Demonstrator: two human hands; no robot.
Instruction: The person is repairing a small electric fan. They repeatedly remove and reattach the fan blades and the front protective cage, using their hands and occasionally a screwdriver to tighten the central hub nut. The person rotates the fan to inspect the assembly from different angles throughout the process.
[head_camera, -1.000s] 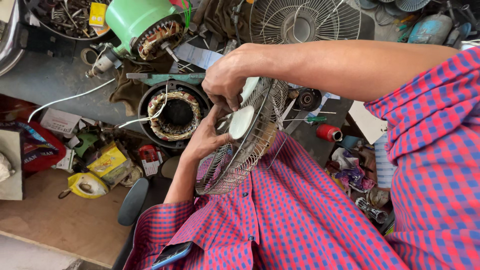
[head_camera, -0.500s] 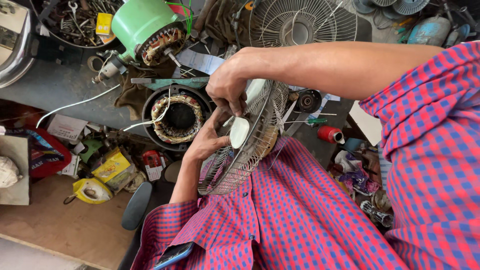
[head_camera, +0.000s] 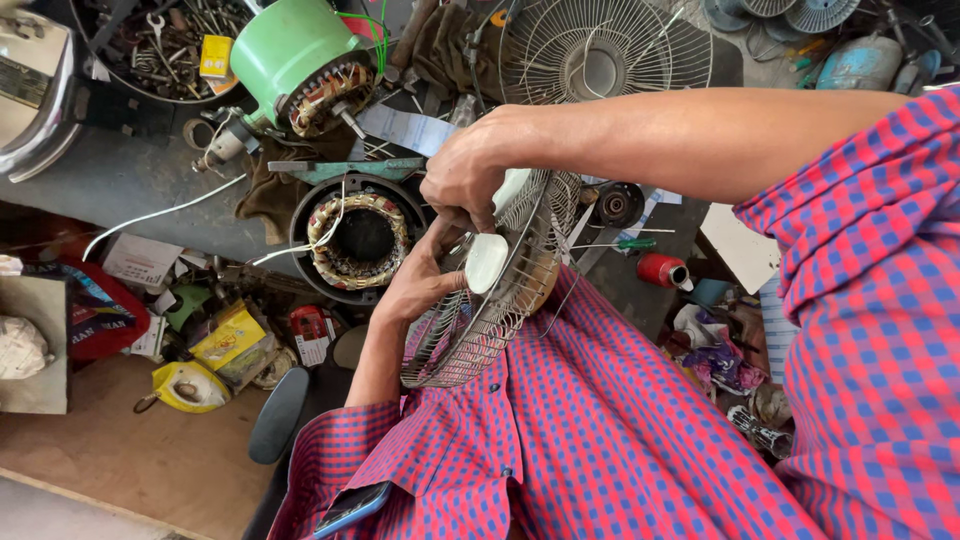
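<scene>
Closest to the chest, against the red-and-blue checked shirt (head_camera: 600, 440): round wire fan guard (head_camera: 470, 345), grey metal, thin ribs fanning out from a white oval hub cap (head_camera: 486, 262), tilted on edge with its lower rim resting on the lap. Left hand (head_camera: 415, 285) under and behind the guard's rim, fingers spread open, palm cupping the wires. Right hand (head_camera: 465, 175) just above, curled down over the upper rim, fingertips pinching the wires beside the hub. Below the left elbow, tucked at the shirt's hem, a dark phone (head_camera: 350, 508). Just beyond the left hand, on the grey bench, a motor stator (head_camera: 360, 240) with copper windings in a dark round housing. Right of the hands, a red can (head_camera: 662, 270) and a green-handled screwdriver (head_camera: 620, 243). Farther past the right hand, a green motor shell (head_camera: 295, 60) lying on its side, and a second wire fan guard (head_camera: 605, 55) flat at the back.
</scene>
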